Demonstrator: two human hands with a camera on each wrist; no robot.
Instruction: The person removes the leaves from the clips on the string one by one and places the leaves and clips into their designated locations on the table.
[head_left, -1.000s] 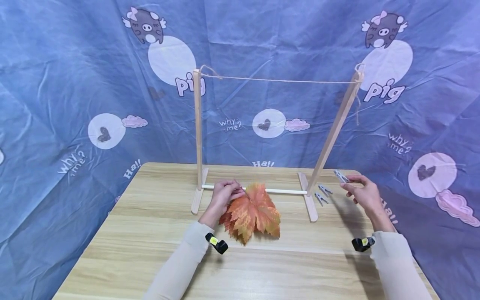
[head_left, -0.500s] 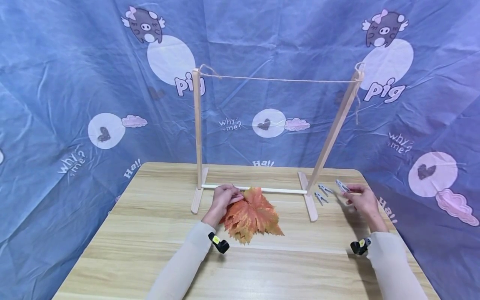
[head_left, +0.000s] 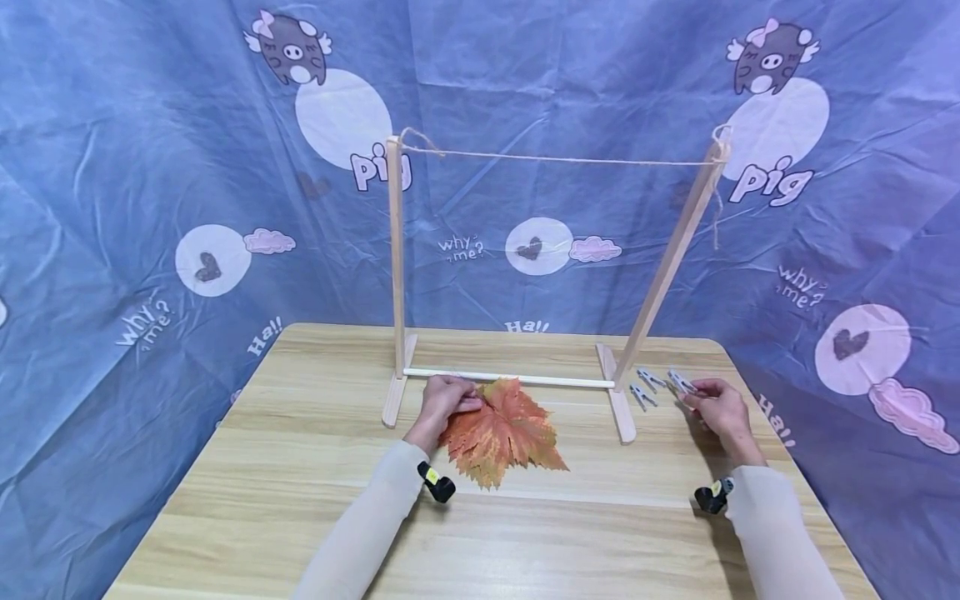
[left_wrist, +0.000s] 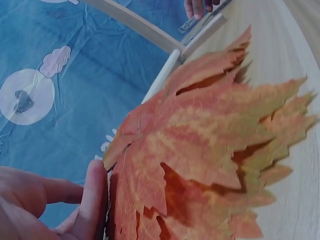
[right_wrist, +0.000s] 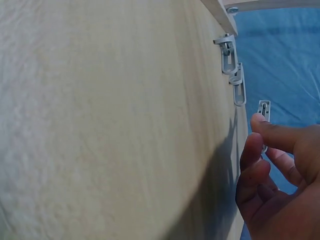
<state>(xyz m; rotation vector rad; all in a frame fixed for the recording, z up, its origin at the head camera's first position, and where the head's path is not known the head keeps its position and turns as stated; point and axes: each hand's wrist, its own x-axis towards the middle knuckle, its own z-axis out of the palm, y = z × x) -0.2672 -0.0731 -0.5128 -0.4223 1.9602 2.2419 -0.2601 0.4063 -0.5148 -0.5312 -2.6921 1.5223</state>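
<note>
In the head view my left hand (head_left: 442, 406) pinches a stack of orange-red maple leaves (head_left: 506, 433) at the stem end, low over the table. Overlapping leaf edges show in the left wrist view, where the thumb and fingers (left_wrist: 94, 192) sit at the base of the leaves (left_wrist: 200, 130). My right hand (head_left: 720, 412) holds a pale grey clothespin (head_left: 678, 382) between thumb and fingers, a little above the table's right side. Two more clothespins, one (head_left: 642, 397) nearer and one (head_left: 651, 380) farther, lie just left of it.
A wooden frame stands behind the leaves, with a left post (head_left: 397, 267), a right post (head_left: 667, 258) and a low white rod (head_left: 555, 382). Twine (head_left: 555, 158) runs between the post tops. The wooden table (head_left: 300, 475) meets a blue printed cloth (head_left: 465, 292) behind.
My right hand has come down and slightly left with the clothespin, nearer the other two. The left hand has lowered slightly, and the leaves now lie flatter.
</note>
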